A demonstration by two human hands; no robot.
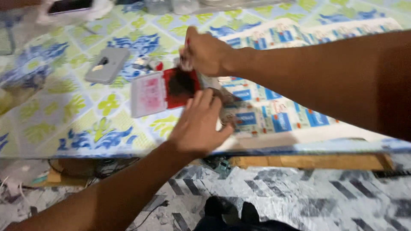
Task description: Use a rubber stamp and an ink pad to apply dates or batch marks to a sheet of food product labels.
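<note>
Now, centre frame, the right hand [204, 53] pinches a small stamp over the open red ink pad with its pink lid [165, 91]; the left hand [198, 124], fingers spread, presses printed paper sheets [274, 115] flat. Ink could smear if that sheet slips.

My home workspace: a low table [299, 160] under a flowered plastic cloth [77, 115], a patterned mat [299, 192] on the floor, a phone [68, 6] nearby.
</note>
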